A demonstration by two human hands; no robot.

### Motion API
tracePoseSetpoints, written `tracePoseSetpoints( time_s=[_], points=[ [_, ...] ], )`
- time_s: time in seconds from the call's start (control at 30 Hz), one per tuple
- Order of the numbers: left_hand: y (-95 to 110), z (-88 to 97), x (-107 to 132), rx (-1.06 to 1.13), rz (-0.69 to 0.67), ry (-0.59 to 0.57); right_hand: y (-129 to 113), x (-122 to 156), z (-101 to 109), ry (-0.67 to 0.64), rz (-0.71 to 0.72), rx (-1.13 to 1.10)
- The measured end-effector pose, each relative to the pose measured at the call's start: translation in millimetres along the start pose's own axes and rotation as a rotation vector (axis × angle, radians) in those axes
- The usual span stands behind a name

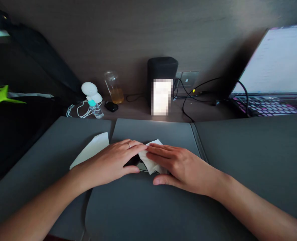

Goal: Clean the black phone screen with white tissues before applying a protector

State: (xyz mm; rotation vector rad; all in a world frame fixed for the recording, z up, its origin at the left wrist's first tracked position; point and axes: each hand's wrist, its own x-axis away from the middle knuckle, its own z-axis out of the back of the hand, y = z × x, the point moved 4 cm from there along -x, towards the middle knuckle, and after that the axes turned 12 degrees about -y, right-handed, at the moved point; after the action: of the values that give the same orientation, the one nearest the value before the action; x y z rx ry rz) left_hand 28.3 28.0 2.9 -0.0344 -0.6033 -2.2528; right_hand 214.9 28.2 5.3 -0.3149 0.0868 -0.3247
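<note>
My left hand [113, 162] lies flat on a dark flat object [132, 161], perhaps a phone, resting on the grey mat [143, 207]; a ring shows on one finger. My right hand [175, 164] presses a crumpled white tissue [150, 162] down onto the same dark object with its fingers stretched flat. A second white tissue [92, 149] lies just left of my left hand. Most of the dark object is hidden under both hands.
Along the back stand a black speaker [163, 72], a clear bottle with amber liquid [114, 87], a small spray bottle [96, 108], white earphones [77, 110] and a small black device [111, 106]. An open laptop [274, 80] and black cables [188, 97] sit at the right.
</note>
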Motion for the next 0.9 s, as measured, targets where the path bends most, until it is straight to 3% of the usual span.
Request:
tracePoseSetpoints(
  time_s=[0.23,0.4,0.9],
  points=[
    [-1,-0.3,0,0.016,-0.014,0.004,-2,5,7,-0.012,-0.024,-0.006],
    [-2,-1.4,0,-0.003,0.011,-0.015,6,7,5,-0.035,-0.057,0.139],
    [-2,-1.7,1,-0.029,0.022,-0.032,12,12,11,0.003,-0.093,0.090]
  ],
)
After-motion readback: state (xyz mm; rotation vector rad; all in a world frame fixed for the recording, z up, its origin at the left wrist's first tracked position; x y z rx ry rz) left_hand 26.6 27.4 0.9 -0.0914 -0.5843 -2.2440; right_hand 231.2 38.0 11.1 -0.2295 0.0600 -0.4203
